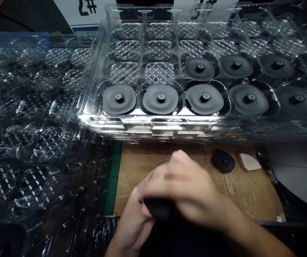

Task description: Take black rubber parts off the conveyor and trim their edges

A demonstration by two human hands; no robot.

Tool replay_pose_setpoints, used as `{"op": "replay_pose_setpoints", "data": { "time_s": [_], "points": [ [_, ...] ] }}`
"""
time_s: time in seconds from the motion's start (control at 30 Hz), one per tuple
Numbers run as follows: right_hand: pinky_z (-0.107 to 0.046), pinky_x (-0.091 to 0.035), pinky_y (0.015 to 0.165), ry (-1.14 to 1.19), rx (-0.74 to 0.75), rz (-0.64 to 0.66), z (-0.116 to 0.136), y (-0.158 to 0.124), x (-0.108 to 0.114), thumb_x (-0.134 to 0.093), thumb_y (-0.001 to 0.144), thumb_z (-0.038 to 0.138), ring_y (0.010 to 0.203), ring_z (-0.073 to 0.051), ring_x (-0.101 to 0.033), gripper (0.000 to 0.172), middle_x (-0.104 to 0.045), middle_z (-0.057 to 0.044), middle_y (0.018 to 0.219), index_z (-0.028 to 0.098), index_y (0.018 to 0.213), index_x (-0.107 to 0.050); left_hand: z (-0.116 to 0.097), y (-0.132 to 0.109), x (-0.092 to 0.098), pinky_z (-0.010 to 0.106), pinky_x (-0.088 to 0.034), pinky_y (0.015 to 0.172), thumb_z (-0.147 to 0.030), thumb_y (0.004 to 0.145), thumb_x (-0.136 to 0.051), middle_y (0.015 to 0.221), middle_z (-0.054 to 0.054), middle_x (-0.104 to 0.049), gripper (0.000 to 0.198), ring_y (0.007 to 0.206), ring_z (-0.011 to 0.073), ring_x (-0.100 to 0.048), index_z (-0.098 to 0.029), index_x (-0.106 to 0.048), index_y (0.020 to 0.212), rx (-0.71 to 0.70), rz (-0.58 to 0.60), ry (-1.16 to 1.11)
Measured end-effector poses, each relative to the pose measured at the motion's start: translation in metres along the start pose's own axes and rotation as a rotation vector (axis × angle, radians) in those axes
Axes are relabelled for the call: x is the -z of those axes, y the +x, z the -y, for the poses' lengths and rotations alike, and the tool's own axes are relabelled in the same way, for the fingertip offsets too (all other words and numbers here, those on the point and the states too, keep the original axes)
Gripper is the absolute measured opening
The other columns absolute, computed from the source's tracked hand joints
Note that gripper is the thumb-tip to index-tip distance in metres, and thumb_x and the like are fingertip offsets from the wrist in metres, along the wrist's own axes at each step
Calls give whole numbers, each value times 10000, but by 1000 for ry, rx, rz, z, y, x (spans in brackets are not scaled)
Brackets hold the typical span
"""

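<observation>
My left hand [135,225] comes up from the lower edge, closed on a black rounded piece [160,208]. Over the same piece lies my right hand [188,184], its fingers bent around the top and blurred by motion. Most of the piece is hidden by the fingers, so its full shape cannot be made out. Both hands are above a brown board [132,160]. Beyond them, a clear plastic tray [100,119] holds several black rounded discs, such as this black disc [160,105], each with a small hollow stub in its middle.
On the board's right side lie a loose black disc [223,161] and a white wedge-shaped pad [249,162]. More clear trays [35,125] fill the left side. A white sign [81,14] with printed marks stands behind. A dark disc [2,239] shows at the lower left.
</observation>
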State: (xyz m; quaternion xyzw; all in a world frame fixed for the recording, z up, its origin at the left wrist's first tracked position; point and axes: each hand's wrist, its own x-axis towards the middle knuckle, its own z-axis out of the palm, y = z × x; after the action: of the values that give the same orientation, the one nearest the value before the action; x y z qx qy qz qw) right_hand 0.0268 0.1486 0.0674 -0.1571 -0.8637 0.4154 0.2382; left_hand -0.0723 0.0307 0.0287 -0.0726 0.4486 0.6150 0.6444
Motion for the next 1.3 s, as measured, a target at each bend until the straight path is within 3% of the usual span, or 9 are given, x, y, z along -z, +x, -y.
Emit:
{"op": "replay_pose_setpoints", "data": {
  "time_s": [0.1, 0.17, 0.4, 0.63, 0.8, 0.97, 1.07, 1.13, 1.3],
  "points": [
    [-287, -487, 753, 86, -423, -37, -33, -16, -2, -460, 898, 232, 884, -161, -617, 204, -666, -15, 993, 229, 1035, -611, -3, -2, 4, 403, -436, 933, -384, 571, -751, 1207, 93, -606, 650, 1076, 306, -564, -275, -554, 1180, -8, 54, -63],
    [-285, -516, 744, 72, -541, -6, -52, -38, -12, -483, 885, 264, 889, -176, -625, 203, -662, -28, 987, 229, 1040, -610, -3, -2, 8, 380, -455, 907, -358, 635, -712, 1251, 96, -576, 639, 1117, 296, -539, -321, -486, 1232, -20, 72, -120],
    [-459, -469, 793, -219, -558, -98, -60, -111, -74, -428, 889, 263, 836, -226, -557, 323, -461, -151, 1208, 225, 1185, -553, 3, -1, 8, 377, -456, 918, -332, 695, -658, 1273, 117, -555, 520, 1189, 307, -471, -283, -520, 1194, -59, 110, -203],
    [-422, -484, 800, -241, -497, -102, -67, -88, -61, -449, 884, 264, 928, -253, -566, 289, -520, -138, 1123, 215, 1135, -584, 11, -7, 3, 368, -448, 928, -379, 746, -576, 1241, 138, -578, 440, 1157, 291, -507, -253, -547, 1167, -124, 81, -216],
    [-281, -505, 762, -119, -438, -102, -47, -90, -57, -434, 900, 233, 881, -171, -603, 264, -628, -62, 976, 224, 1134, -557, 17, -15, 6, 374, -435, 949, -338, 782, -551, 1205, 147, -601, 430, 1131, 292, -529, -224, -526, 1196, -166, 38, -249],
    [-247, -497, 593, -60, -444, -106, -33, -95, -53, -503, 864, 224, 649, -146, -612, 160, -652, -13, 734, 216, 916, -654, 21, -17, 8, 348, -457, 938, -325, 742, -612, 1201, 95, -610, 438, 1127, 279, -534, -225, -559, 1165, -170, 35, -212],
    [-255, -478, 613, -57, -478, -236, -9, -74, -31, -464, 893, 240, 741, -153, -604, 198, -650, -30, 900, 228, 1037, -600, 25, -18, 3, 322, -468, 922, -318, 722, -641, 1185, 84, -620, 458, 1108, 255, -551, -228, -561, 1163, -224, 28, -152],
    [-290, -468, 725, -33, -379, -321, 15, -58, -19, -450, 898, 222, 864, -171, -581, 248, -628, -41, 1006, 236, 1132, -535, 27, -20, 0, 293, -467, 916, -292, 714, -662, 1146, 68, -643, 469, 1102, 232, -555, -242, -558, 1168, -229, 27, -105],
    [-309, -429, 732, -8, -132, -48, 53, -38, -15, -435, 857, 107, 774, -167, -551, 235, -641, -54, 895, 146, 1049, -563, 22, -28, 1, 245, -502, 838, -218, 666, -710, 1125, 33, -654, 490, 1024, 211, -599, -272, -579, 1135, -186, 32, -38]
  ]
}}
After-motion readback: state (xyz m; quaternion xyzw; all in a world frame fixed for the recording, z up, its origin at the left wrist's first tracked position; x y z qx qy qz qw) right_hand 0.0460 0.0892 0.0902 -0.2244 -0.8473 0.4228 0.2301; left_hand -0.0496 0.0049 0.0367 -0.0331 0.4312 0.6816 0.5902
